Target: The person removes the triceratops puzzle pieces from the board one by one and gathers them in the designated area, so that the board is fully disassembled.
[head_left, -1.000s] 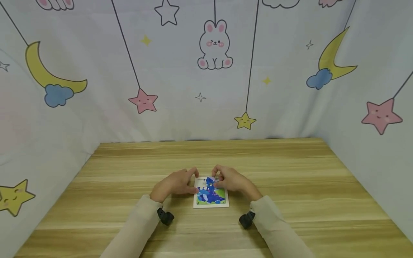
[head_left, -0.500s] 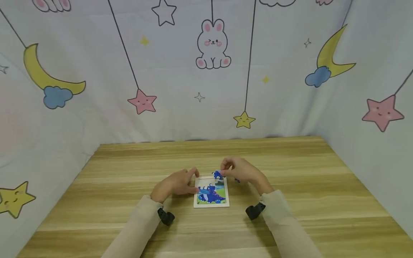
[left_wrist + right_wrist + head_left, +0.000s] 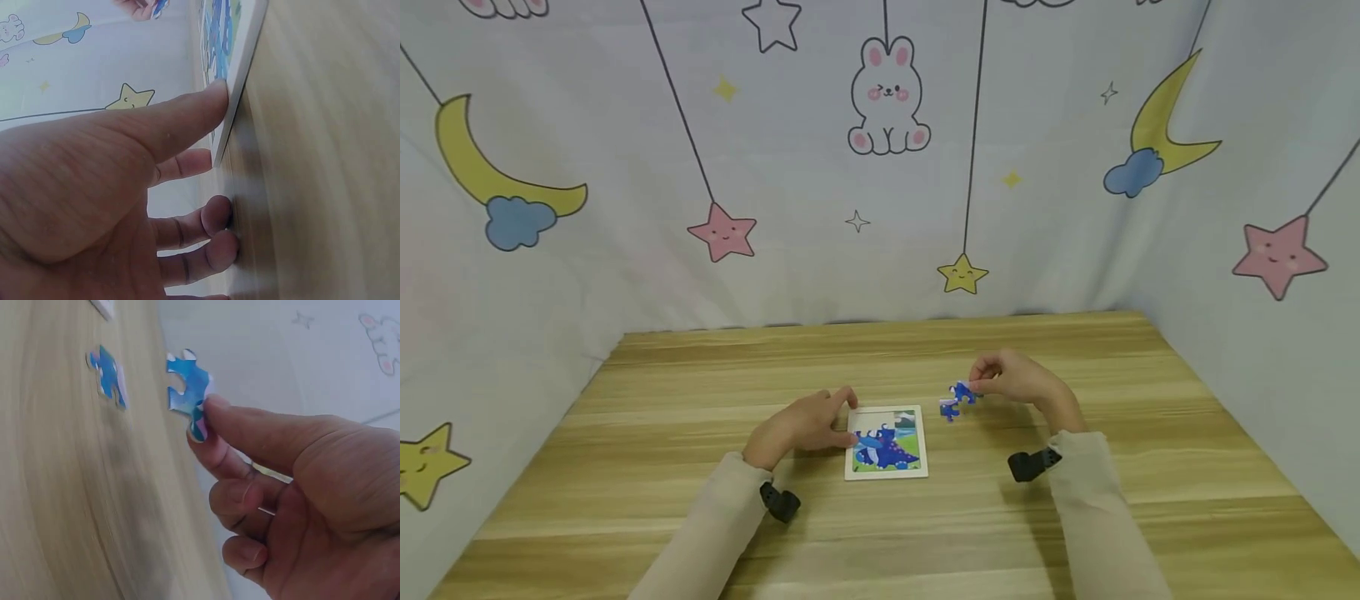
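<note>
Fingers of the left hand [image 3: 801, 427] lie nearly straight on the wooden table [image 3: 625, 467], thumb tip pressed against the left edge of the puzzle tray [image 3: 886, 445]; the other fingertips rest on the wood beside it. This tray sits at the near middle of the table and shows a blue dinosaur on green, with its far right corner bare. Farther and to the right, a loose blue puzzle piece [image 3: 949, 409] lies flat on the table. Just beyond it, the right hand [image 3: 1022, 380] pinches another blue puzzle piece [image 3: 189, 394] between thumb and forefinger, held clear of the wood, remaining fingers curled. Cartoon-printed curtain [image 3: 880, 167] hangs behind the far edge.
</note>
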The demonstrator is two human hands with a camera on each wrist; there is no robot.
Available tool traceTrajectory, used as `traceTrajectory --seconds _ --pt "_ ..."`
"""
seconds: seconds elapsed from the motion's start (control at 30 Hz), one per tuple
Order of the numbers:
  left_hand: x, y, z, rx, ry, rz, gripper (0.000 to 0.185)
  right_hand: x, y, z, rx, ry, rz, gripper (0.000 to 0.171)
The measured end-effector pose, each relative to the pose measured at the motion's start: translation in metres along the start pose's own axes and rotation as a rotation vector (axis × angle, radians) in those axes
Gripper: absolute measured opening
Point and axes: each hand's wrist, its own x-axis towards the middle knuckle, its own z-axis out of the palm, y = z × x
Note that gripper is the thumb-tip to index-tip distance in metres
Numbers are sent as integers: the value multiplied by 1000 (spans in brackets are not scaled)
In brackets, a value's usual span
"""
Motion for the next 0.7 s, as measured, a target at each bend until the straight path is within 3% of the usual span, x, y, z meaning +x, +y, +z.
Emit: traceTrajectory --seconds 0.27,0.7 --pt "-2 -2 1 -5 8 -1 43 -5 16 -10 28 -26 77 7" --pt "-3 0 0 -6 13 2 43 -3 17 -1 -116 4 159 5"
